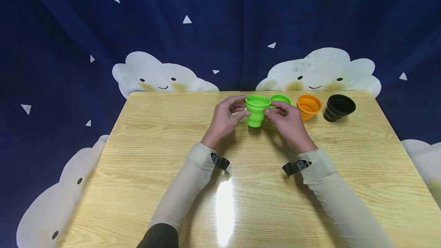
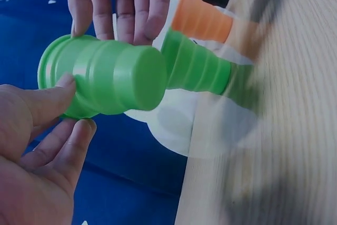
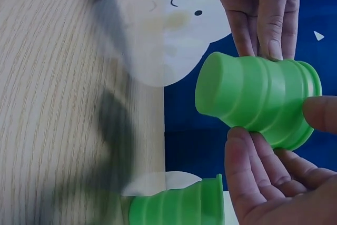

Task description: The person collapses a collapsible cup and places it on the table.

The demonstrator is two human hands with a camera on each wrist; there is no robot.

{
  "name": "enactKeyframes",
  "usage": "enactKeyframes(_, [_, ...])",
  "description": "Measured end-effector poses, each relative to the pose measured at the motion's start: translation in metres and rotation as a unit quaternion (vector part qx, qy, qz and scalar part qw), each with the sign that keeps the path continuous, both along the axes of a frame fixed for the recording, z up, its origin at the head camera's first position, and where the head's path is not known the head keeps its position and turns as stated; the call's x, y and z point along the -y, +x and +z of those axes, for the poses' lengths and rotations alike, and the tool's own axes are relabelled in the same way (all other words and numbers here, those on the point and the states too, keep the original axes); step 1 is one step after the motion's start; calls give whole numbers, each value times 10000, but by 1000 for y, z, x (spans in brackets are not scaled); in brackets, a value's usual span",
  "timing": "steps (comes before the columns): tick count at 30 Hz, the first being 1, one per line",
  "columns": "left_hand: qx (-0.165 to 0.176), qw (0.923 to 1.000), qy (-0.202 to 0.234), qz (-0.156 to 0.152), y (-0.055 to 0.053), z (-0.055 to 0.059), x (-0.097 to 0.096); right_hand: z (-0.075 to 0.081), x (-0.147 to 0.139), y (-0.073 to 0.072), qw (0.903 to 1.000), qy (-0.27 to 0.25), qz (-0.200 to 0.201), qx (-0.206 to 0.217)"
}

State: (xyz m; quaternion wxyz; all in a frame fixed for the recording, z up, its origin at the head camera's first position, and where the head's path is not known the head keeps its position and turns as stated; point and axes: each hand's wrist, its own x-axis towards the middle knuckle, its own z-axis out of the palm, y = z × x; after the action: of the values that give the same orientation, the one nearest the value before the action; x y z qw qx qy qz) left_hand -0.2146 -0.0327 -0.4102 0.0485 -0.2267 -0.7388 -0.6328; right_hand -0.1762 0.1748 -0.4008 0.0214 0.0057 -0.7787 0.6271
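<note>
A light green collapsible cup (image 1: 255, 114) is held between both hands above the table, mouth up and extended in ribbed steps. The left hand (image 1: 223, 119) pinches its left side, the thumb on the ribbed wall in the left wrist view and fingertips near the rim. From the other side the right hand (image 1: 288, 125) grips it too; in the right wrist view its thumb (image 3: 321, 113) presses close to the rim and its fingers lie along the wall. Just behind the right hand stands a second green cup (image 1: 280, 98), partly hidden by that hand.
An orange cup (image 1: 309, 105) and a black cup (image 1: 339, 107) stand in a row to the right, near the far edge of the wooden table (image 1: 144, 186). Behind the table hangs a dark blue curtain (image 1: 220, 30) with clouds. Each wrist wears a black strap camera.
</note>
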Motion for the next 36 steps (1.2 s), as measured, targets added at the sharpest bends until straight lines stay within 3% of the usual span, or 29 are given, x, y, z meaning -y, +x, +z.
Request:
enactKeyframes(7, [-254, 9995, -115, 175, 0, 1, 1, 3, -3, 1, 9987, -483, 115, 87])
enactKeyframes(14, [-766, 9964, -160, 328, -2, 2, 3, 4, -3, 2, 9958, -864, 265, 114])
enactKeyframes(20, [-1226, 9902, -674, -33, -4, 5, 6, 5, -5, 4, 9953, -892, 333, 178])
enactKeyframes(23, [-1162, 9903, -691, -331, -4, 6, 7, 4, -5, 4, 9961, -794, 325, 221])
enactKeyframes(30, [-766, 9948, -79, -665, -1, 6, 5, 6, -7, 7, 9972, -617, 396, 169])
enactKeyframes(36, [-664, 9943, -3, -832, 1, 6, 4, 7, -11, 9, 9987, 399, 253, -206])
